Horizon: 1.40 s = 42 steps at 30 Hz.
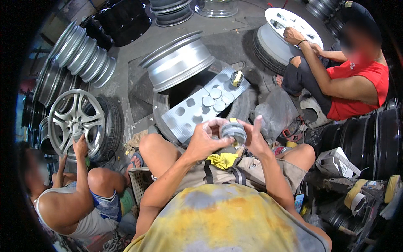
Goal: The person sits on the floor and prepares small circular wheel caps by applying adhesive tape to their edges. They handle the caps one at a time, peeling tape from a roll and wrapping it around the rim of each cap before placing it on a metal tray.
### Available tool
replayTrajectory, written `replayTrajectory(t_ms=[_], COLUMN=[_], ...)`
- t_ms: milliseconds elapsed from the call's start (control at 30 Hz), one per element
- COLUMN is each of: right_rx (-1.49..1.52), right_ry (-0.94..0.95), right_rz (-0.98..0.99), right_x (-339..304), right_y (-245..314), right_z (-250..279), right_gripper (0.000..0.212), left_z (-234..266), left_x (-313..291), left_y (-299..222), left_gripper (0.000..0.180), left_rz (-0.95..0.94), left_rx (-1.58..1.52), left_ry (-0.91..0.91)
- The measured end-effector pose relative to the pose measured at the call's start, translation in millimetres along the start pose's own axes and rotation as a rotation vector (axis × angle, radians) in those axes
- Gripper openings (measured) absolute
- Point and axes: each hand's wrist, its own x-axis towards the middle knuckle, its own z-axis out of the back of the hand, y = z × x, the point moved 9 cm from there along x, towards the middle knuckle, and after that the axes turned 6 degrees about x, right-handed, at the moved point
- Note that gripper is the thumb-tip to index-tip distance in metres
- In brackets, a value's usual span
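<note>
Above my lap, near the middle of the scene, I have a grey round cap with yellow tape at its far edge. My left thumb covers part of its near side, and its far side is hidden from me. My left grip is closed on it, thumb in front, fingers curling around the left. My right grip is at the cap's right side, thumb pointing up; whether those fingers press on it, I cannot tell. Both forearms angle inward from either side of my yellow-and-grey shirt. Just below, a yellow cloth lies crumpled on my lap. Beyond, a silver ribbed panel bearing four pale discs lies across a tyre, hiding much of its opening. A silver wheel rim sits tilted farther off. To the right, a clear plastic bag lies near a co-worker in red with both hands at a white wheel. To the left, another person, cut into by the dark border, holds a small grey thing, hard to make out, against a spoked wheel.
</note>
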Motion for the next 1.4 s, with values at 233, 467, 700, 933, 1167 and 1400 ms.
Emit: replayTrajectory(t_ms=[233, 467, 700, 933, 1167, 1400], right_rx=[0.102, -0.369, -0.729, -0.921, -1.035, -1.163], right_ry=[-0.135, -0.284, -0.4, -0.292, -0.152, 0.068], right_rz=[0.05, 0.028, 0.322, 0.5, 0.552, 0.525], right_x=[13.6, -33.1, -37.6, -31.8, -28.1, -34.2], right_y=[56.3, 53.1, 31.0, 48.3, 66.7, 63.0], right_z=[-26.6, -43.3, -41.2, -55.8, -67.0, -86.0], right_gripper=[0.041, 0.045, 0.042, 0.024, 0.023, 0.02], left_z=[-3.6, 69.2, 51.7, 31.0, 27.1, 29.6], left_x=[-0.4, 17.3, 16.3, 11.4, 4.2, 2.9], left_y=[3.2, -14.0, -12.8, 34.4, -6.0, -34.0], left_gripper=[0.048, 0.048, 0.039, 0.028, 0.044, 0.07], left_rz=[-0.079, -0.289, 0.002, 0.287, 0.118, -0.031], left_rx=[0.539, 0.456, -0.15, -0.508, -0.094, 0.491], left_ry=[-0.037, -0.484, -0.344, -0.069, 0.103, 0.201])
